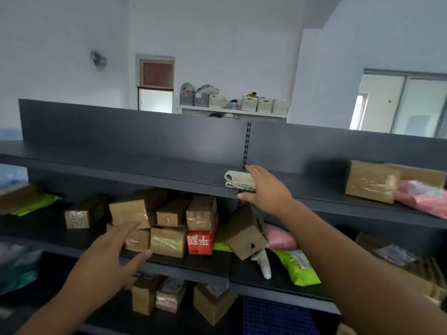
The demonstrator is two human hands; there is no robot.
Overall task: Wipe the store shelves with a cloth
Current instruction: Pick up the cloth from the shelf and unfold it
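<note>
A folded off-white cloth (238,180) lies on the dark grey top shelf (145,165), near the slotted upright in the middle. My right hand (264,189) lies flat across the cloth's right end with fingers spread, thumb hanging over the shelf's front edge. My left hand (113,252) hovers lower, open and empty, in front of the taped cardboard boxes (167,240) on the middle shelf (200,262).
A taped brown box (371,181) and a pink packet (423,197) sit on the top shelf at right. The middle shelf holds a red carton (200,240), a tilted box (246,230), a white bottle (262,263) and a green packet (300,268). More boxes (212,302) stand on the lowest shelf.
</note>
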